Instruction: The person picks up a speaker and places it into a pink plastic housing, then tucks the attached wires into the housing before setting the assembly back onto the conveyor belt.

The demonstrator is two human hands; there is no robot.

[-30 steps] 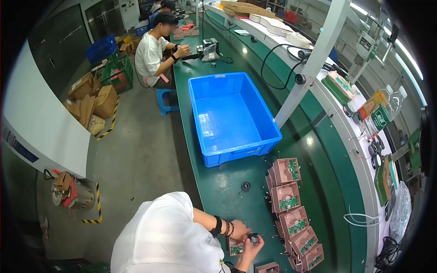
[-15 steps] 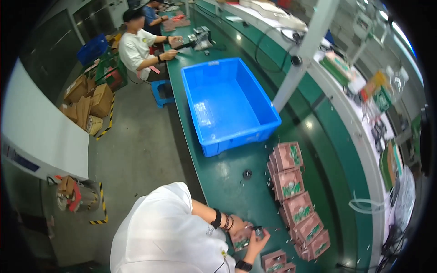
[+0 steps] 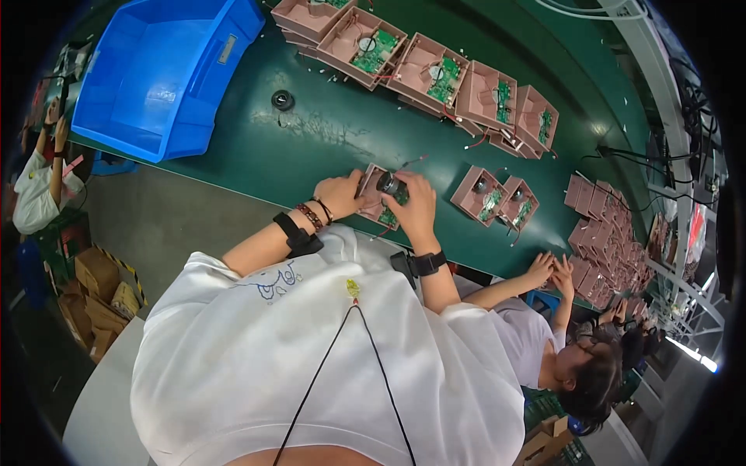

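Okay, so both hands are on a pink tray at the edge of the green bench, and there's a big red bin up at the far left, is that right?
Not quite: the bin at the far left is blue, not red, as the head view shows. The rest holds: the left hand and right hand are both on a pink tray at the near edge of the green bench.

A small pale rectangular label (image 3: 228,49) sits on the inner wall of the blue plastic bin (image 3: 159,74) at the upper left of the green bench. Brown cardboard boxes (image 3: 97,291) are stacked on the floor at the lower left, beside yellow-and-black hazard tape. Another open cardboard box (image 3: 548,435) stands on the floor at the lower right.
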